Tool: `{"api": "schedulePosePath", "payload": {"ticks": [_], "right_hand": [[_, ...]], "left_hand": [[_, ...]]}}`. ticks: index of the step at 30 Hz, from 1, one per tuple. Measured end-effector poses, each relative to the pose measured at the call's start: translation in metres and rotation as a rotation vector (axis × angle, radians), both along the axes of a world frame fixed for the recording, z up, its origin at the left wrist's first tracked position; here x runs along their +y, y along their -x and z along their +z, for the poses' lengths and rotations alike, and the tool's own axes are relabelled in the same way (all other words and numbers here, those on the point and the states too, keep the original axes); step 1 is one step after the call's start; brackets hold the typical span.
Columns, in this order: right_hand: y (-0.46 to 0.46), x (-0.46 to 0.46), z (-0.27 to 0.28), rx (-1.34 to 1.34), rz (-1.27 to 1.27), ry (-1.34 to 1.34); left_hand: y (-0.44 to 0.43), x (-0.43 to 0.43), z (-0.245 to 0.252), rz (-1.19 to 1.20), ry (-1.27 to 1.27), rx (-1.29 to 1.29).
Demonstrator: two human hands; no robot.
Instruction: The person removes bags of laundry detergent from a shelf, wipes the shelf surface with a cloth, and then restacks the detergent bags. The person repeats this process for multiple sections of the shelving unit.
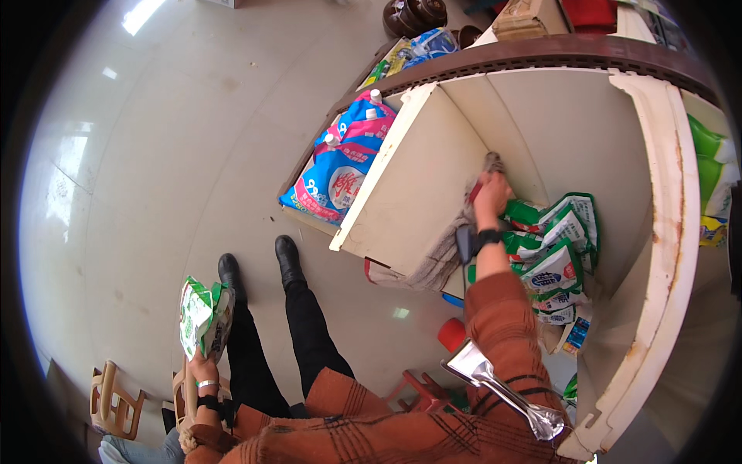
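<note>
My right hand (491, 196) reaches onto a cream metal shelf (406, 191) and grips a greyish-brown cloth (443, 252). The cloth lies along the shelf, and part of it hangs over the near edge. Several green and white plastic packets (550, 275) are piled right beside that hand and forearm. Low on the left, my left hand (204, 371) holds green and white packets (206, 316) by their lower end, away from the shelf. How many are in that hand I cannot tell.
Blue and pink capped pouches (342, 162) stand beyond the shelf's left edge. A rusty white upright (672, 191) bounds it on the right. A metal scoop (498, 385) is in front of my right sleeve. A red stool (423, 391) and beige stools (116, 400) stand low down.
</note>
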State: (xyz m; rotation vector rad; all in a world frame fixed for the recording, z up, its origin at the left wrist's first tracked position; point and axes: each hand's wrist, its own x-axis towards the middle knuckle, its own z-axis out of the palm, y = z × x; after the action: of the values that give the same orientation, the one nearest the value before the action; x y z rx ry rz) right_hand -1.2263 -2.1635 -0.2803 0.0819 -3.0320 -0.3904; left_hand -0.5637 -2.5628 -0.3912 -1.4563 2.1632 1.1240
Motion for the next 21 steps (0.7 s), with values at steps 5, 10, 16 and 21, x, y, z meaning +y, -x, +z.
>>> {"api": "schedulePosePath", "payload": {"ticks": [5, 10, 16, 21], "right_hand": [[-0.13, -0.047, 0.013, -0.083, 0.512, 0.298], [-0.053, -0.009, -0.002, 0.049, 0.205, 0.108], [-0.054, 0.015, 0.007, -0.119, -0.107, -0.141], [-0.106, 0.021, 0.007, -0.075, -0.009, -0.099]], "left_hand": [[-0.004, 0.007, -0.009, 0.007, -0.017, -0.063], [0.018, -0.001, 0.007, 0.002, -0.017, -0.016], [0.01, 0.003, 0.008, -0.04, -0.018, -0.032], [-0.008, 0.007, -0.006, -0.015, 0.006, -0.016]]}}
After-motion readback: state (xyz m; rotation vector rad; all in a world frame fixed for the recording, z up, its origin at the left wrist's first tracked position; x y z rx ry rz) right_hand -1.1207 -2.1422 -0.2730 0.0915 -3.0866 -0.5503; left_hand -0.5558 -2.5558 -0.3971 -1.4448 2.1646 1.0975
